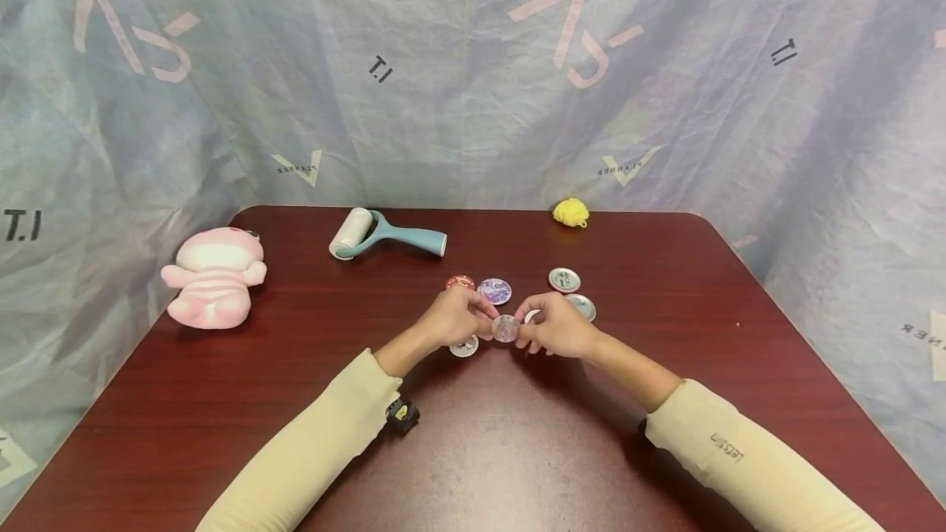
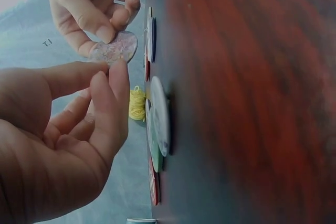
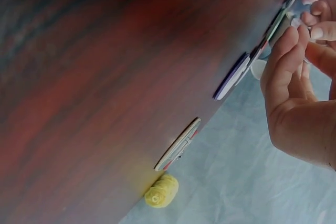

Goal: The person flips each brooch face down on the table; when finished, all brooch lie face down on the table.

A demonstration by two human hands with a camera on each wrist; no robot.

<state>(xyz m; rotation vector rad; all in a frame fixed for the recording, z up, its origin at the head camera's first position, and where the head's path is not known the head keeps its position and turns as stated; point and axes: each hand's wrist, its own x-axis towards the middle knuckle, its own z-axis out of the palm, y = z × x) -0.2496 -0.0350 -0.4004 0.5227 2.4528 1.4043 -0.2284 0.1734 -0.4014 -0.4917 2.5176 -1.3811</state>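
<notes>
Between the two hands is a round, pale pinkish button badge [image 1: 506, 328], raised over the table. My left hand [image 1: 460, 317] pinches its left edge with thumb and fingertips. On the opposite edge my right hand [image 1: 557, 327] grips it; the left wrist view shows the right thumb lying on the patterned face of the badge [image 2: 116, 47]. A white badge with a dark print [image 1: 465, 347] lies below the left hand, and a red one [image 1: 460, 281] and a purple one [image 1: 494, 291] lie just beyond it. A silvery badge [image 1: 582, 307] is partly hidden by the right hand.
Another badge, silver with a red rim [image 1: 564, 280], lies farther back. Along the table's [image 1: 473, 466] far side are a blue-handled lint roller [image 1: 399, 235] and a small yellow yarn-like bundle [image 1: 571, 212]. A pink plush toy [image 1: 214, 277] lies at the left edge. Grey cloth [image 1: 458, 105] hangs behind.
</notes>
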